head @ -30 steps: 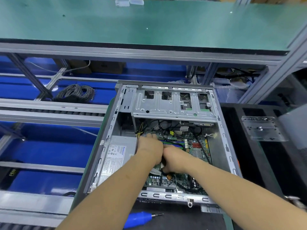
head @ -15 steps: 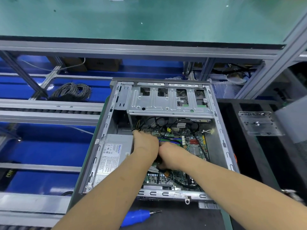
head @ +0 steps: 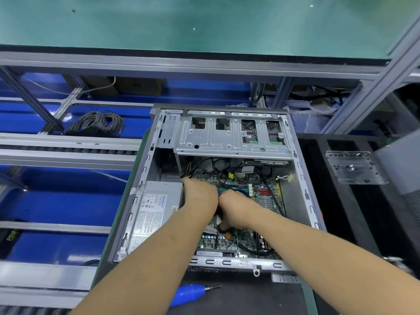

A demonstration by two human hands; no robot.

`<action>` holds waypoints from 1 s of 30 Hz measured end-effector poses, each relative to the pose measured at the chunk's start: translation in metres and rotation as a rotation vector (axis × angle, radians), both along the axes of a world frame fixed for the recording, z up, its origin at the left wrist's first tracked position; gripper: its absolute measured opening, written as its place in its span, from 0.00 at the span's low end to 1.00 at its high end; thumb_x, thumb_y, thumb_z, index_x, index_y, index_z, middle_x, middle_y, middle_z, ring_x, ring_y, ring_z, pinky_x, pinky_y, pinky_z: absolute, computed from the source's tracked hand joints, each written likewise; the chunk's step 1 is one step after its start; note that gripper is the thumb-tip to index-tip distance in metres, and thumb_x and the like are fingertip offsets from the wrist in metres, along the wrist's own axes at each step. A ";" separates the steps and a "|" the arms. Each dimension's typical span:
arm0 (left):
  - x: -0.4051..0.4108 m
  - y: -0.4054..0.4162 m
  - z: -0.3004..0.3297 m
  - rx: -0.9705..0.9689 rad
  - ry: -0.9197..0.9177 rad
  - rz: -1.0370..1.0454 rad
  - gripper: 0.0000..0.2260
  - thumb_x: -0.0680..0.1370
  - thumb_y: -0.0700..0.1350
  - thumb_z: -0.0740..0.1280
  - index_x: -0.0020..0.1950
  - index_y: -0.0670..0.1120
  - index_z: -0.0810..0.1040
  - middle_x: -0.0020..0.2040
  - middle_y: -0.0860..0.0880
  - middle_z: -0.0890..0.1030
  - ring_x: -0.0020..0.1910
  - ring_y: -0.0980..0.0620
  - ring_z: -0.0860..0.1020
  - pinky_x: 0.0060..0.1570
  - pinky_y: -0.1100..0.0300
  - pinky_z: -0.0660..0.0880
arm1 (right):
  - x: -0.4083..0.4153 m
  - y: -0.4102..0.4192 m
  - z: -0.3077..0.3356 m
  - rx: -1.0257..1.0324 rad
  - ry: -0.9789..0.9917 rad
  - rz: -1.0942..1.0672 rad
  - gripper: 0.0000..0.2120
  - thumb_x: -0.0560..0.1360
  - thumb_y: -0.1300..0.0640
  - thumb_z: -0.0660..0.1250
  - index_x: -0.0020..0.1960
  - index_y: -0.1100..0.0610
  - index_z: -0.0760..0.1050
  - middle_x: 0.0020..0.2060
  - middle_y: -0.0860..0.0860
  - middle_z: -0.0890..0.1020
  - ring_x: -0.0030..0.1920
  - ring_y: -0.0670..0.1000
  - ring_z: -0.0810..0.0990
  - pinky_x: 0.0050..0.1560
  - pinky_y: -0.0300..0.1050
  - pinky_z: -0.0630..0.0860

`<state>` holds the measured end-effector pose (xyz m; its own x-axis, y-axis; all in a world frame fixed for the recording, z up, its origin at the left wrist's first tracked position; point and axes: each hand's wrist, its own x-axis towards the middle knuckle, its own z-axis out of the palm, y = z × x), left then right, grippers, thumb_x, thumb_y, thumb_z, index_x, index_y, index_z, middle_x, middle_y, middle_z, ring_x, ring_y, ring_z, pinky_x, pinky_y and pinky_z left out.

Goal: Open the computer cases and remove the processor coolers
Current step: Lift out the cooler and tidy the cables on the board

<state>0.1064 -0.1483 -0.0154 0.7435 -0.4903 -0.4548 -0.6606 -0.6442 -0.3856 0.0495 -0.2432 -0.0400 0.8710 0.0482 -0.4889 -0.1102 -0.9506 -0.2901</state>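
Grey steel case [head: 304, 194] lies open at the frame's centre, its lid off, the green board [head: 266, 196] showing inside. Both hands reach in, side by side and touching, above the board's middle. The left hand [head: 200, 196] sits beside the power supply [head: 156, 205]; its fingers point down out of sight, so their state cannot be told. The right hand [head: 236, 209] has its fingers curled down onto something dark beneath it. The cooler cannot be made out. A blue screwdriver [head: 193, 293] lies bottom centre.
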 end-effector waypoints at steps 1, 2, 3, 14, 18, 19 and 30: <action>0.000 0.000 0.000 -0.005 0.006 0.005 0.15 0.80 0.43 0.62 0.67 0.46 0.73 0.64 0.45 0.77 0.63 0.43 0.74 0.67 0.46 0.67 | 0.000 0.000 0.000 0.007 0.005 -0.012 0.13 0.64 0.55 0.80 0.41 0.60 0.81 0.36 0.55 0.83 0.36 0.56 0.81 0.39 0.51 0.82; 0.001 0.000 -0.001 -0.014 0.010 0.009 0.15 0.80 0.43 0.62 0.67 0.46 0.74 0.64 0.45 0.77 0.63 0.44 0.75 0.66 0.46 0.67 | 0.001 0.000 0.001 0.009 0.010 -0.018 0.13 0.63 0.54 0.80 0.41 0.60 0.81 0.36 0.55 0.83 0.37 0.56 0.81 0.39 0.50 0.82; 0.001 0.000 -0.001 -0.024 0.011 0.012 0.15 0.80 0.43 0.62 0.67 0.46 0.73 0.63 0.45 0.77 0.63 0.44 0.75 0.65 0.47 0.68 | 0.001 0.000 0.001 0.007 0.012 -0.019 0.14 0.63 0.54 0.80 0.41 0.60 0.81 0.35 0.55 0.83 0.36 0.56 0.81 0.39 0.49 0.82; 0.003 0.001 -0.003 -0.074 0.038 0.031 0.15 0.80 0.42 0.63 0.67 0.46 0.73 0.65 0.45 0.76 0.64 0.44 0.74 0.65 0.47 0.67 | 0.002 0.000 -0.001 -0.028 -0.012 0.004 0.16 0.62 0.51 0.81 0.41 0.59 0.80 0.35 0.54 0.80 0.36 0.56 0.78 0.41 0.49 0.81; 0.004 0.000 -0.005 -0.084 0.039 0.014 0.15 0.80 0.41 0.62 0.67 0.46 0.73 0.64 0.46 0.76 0.63 0.45 0.74 0.58 0.51 0.67 | -0.004 0.000 -0.004 -0.021 -0.078 0.026 0.14 0.66 0.52 0.77 0.43 0.60 0.78 0.41 0.55 0.79 0.39 0.57 0.79 0.41 0.52 0.81; 0.004 0.000 -0.005 -0.088 0.037 0.011 0.15 0.80 0.41 0.62 0.67 0.47 0.73 0.64 0.46 0.77 0.63 0.45 0.75 0.57 0.52 0.67 | -0.005 0.001 -0.005 -0.011 -0.094 0.025 0.13 0.67 0.53 0.76 0.42 0.60 0.77 0.41 0.55 0.79 0.39 0.58 0.79 0.40 0.52 0.81; 0.005 -0.001 -0.004 -0.083 0.036 0.006 0.14 0.80 0.41 0.62 0.65 0.47 0.75 0.62 0.47 0.78 0.61 0.45 0.76 0.58 0.51 0.69 | -0.005 0.004 -0.007 0.018 -0.089 0.019 0.12 0.69 0.54 0.76 0.44 0.58 0.75 0.46 0.56 0.77 0.42 0.58 0.78 0.41 0.49 0.78</action>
